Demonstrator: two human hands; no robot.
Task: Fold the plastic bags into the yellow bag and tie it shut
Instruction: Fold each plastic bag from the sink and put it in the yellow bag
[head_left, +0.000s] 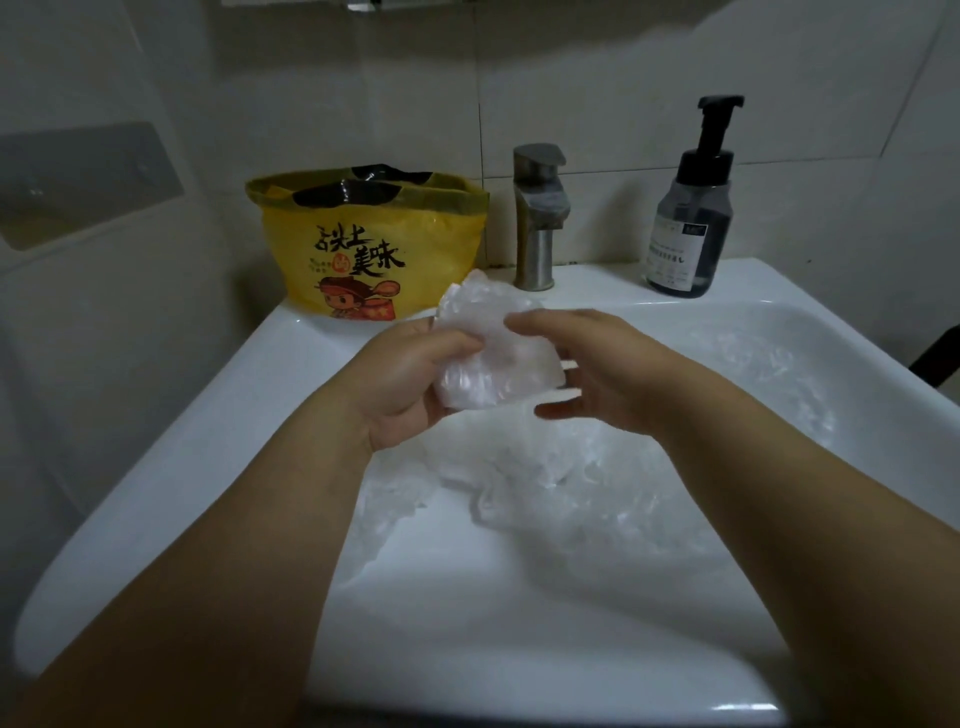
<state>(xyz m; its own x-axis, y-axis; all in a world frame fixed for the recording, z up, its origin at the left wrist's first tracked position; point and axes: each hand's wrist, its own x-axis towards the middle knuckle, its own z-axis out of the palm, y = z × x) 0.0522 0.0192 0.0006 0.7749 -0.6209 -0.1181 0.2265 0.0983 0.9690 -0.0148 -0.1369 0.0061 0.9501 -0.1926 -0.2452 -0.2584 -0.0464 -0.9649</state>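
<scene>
Centre frame: left hand (410, 376) grasps the folded clear bag (485, 364) by its left side; right hand (602, 369) grip released, fingers (527, 326) touching its top.

Two bare forearms stretched forward and converging, left grip (410, 374) curled round a crumpled clear plastic bag (483, 358), right grip (597, 369) with fingers nearly straight on the bag's right side, thumb extended beneath
</scene>
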